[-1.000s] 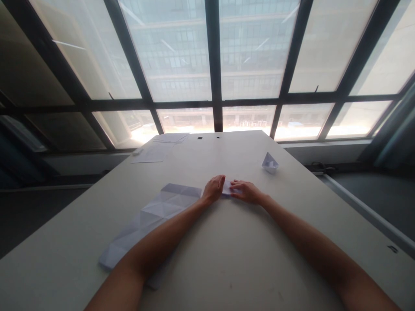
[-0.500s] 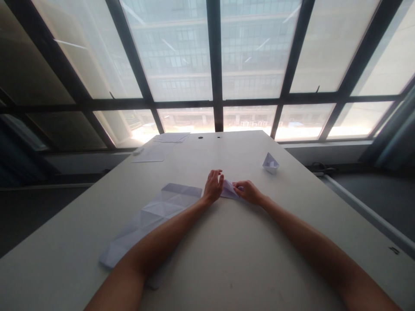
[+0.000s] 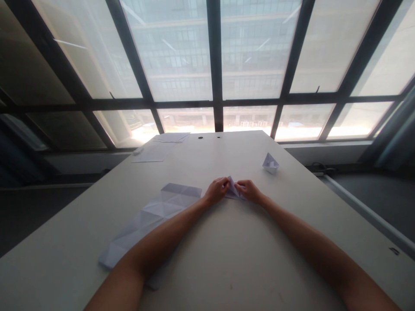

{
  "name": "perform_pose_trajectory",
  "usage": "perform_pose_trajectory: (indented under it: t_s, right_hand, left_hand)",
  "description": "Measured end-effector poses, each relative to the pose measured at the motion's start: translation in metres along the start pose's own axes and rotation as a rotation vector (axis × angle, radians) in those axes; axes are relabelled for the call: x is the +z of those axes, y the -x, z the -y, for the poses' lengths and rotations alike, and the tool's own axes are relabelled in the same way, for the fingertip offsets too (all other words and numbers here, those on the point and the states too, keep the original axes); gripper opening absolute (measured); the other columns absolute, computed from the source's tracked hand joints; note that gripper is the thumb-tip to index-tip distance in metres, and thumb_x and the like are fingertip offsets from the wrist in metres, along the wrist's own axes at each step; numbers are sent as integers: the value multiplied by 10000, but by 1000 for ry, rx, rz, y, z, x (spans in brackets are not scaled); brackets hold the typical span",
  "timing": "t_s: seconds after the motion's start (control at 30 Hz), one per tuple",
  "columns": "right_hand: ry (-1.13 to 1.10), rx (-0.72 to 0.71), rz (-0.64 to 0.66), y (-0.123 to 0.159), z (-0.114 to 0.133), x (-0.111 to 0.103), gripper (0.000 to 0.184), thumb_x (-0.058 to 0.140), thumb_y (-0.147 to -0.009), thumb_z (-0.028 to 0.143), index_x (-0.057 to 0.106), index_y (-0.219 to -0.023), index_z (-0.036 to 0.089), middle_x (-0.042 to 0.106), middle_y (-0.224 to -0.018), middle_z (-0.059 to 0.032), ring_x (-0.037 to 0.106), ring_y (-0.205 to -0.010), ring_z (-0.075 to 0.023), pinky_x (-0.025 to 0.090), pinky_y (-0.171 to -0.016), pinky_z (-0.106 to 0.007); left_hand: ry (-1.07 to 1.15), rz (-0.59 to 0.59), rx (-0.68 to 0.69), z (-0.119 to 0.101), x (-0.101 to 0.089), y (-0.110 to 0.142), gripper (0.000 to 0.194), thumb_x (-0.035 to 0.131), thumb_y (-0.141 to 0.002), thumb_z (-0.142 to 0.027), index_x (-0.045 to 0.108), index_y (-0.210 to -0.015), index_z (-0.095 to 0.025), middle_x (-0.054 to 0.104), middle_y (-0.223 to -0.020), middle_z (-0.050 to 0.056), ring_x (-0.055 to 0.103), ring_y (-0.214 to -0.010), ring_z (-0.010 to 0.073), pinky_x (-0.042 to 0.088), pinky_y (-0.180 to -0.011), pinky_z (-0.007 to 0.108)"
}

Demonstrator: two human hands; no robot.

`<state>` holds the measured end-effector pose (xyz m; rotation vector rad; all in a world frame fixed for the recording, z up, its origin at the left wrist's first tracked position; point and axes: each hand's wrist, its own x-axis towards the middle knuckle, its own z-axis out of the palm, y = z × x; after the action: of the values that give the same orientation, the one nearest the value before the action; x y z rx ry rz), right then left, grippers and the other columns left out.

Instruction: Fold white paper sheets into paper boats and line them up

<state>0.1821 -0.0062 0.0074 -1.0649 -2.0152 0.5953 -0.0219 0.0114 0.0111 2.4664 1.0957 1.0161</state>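
Observation:
Between my two hands, in the middle of the table, is a small folded piece of white paper (image 3: pixel 231 190), its top rising to a point. My left hand (image 3: pixel 217 189) has its fingers closed on the paper's left side. On the right side, my right hand (image 3: pixel 248 190) pinches it with thumb and fingers. Parts of the paper are hidden behind the fingers. A larger creased sheet of paper (image 3: pixel 155 214) lies to the left, partly under my left forearm. Farther off to the right stands a folded paper boat (image 3: pixel 270 163).
The white table (image 3: pixel 227 250) runs away toward a wall of windows (image 3: pixel 181 52). Flat sheets of paper (image 3: pixel 149 153) lie at its far left. Small round holes (image 3: pixel 200 138) sit near the far edge. A dark curtain (image 3: pixel 394 134) hangs at the right.
My left hand was raised with fingers apart half a second ago and has now closed on the folded paper. My right hand went from lying on the paper to pinching it; the paper's point now stands up.

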Motion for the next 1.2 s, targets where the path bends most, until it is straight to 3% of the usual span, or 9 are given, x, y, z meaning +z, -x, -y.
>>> perform_pose_trajectory:
  t_s: [0.2,0.43,0.6,0.77,0.97,1.2]
  right_hand:
    - [28,36,0,0,-3,3,227,636,-790,367,673,-670,178,572,-566,24,481,-597,-138,336,-568,-230]
    - [-166,160,-148,-8,-5,-3,288,579,-740,383,520,-538,185,447,-543,40,381,-551,-110,273,-525,-241]
    - [-413,386,-284,-10,-14,-17,233,610,-699,399,613,-642,173,491,-562,39,410,-547,-119,295,-500,-234]
    - [-743,669,-308,-12,-24,-26,146,646,-669,323,603,-681,183,516,-520,38,465,-478,-139,322,-437,-240]
    - [-875,694,-276,-14,-28,-39,150,612,-770,305,570,-688,188,581,-559,-13,530,-520,-160,427,-506,-260]
    - [-640,630,-218,-17,-33,-38,188,538,-832,322,578,-706,189,584,-556,-45,583,-589,-205,481,-553,-290]
  left_hand:
    - [7,104,-19,-1,0,1,156,525,-892,-168,678,-871,-189,651,-825,6,571,-772,157,440,-741,255]
    - [-104,135,53,-1,1,1,155,541,-918,-204,695,-904,-205,672,-897,30,603,-895,186,460,-855,289]
    - [-232,153,75,-4,0,1,180,540,-933,-236,714,-889,-222,694,-954,48,612,-929,205,458,-887,315]
    - [-316,145,11,-9,-2,1,200,532,-930,-243,723,-874,-223,686,-974,60,615,-935,209,458,-876,322]
    - [-369,131,-136,-9,-3,2,177,537,-929,-269,703,-941,-206,665,-996,61,625,-921,201,444,-921,330]
    - [-362,103,-218,2,0,5,211,554,-917,-280,671,-1076,-203,633,-1123,103,610,-1061,255,391,-1034,400]
